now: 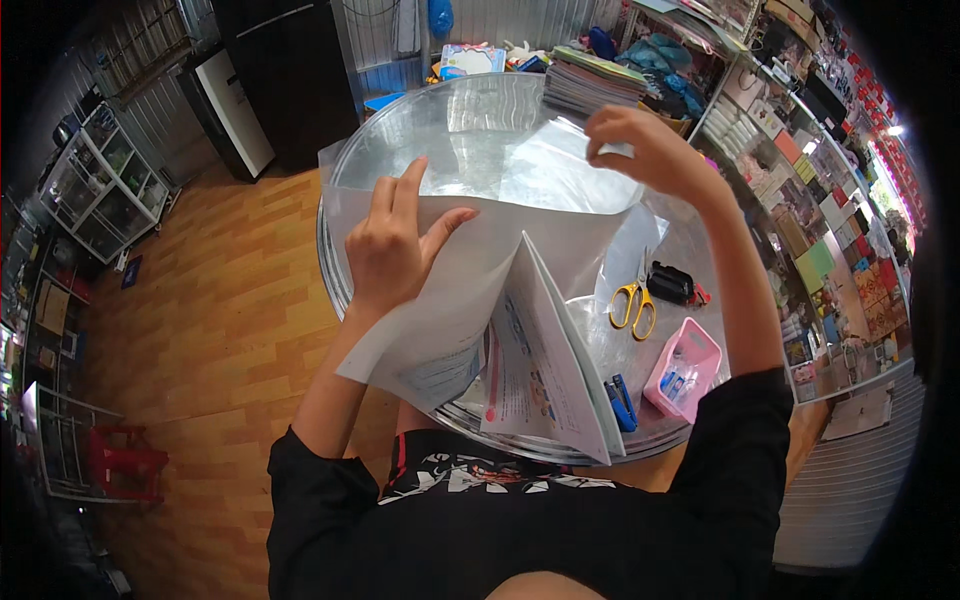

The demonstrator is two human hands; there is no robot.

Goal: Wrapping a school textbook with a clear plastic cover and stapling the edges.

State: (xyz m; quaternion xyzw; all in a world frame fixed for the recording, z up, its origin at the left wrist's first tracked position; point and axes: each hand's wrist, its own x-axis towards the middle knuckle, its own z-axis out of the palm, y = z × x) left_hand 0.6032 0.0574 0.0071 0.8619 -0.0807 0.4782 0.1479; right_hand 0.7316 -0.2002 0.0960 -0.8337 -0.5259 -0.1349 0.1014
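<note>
My left hand [388, 245] has its fingers stretched and its thumb spread, resting against a large clear plastic sheet [450, 260]. The sheet curves over the round metal table [385, 140] and hangs past my left forearm. Below its upper edge a thin printed booklet [540, 370] stands tilted with its covers parted, near the table's front. My right hand [645, 150] is raised at the sheet's far right, fingers curled to the thumb; whether they pinch anything does not show. Yellow-handled scissors [632, 300] lie right of the booklet.
Beside the scissors lies a black object with a red part [672, 284]. A pink basket [690, 365] with small items and a blue stapler [620, 403] sit at the table's front right. A stack of books [590, 85] stands behind; loaded shelves [800, 190] line the right.
</note>
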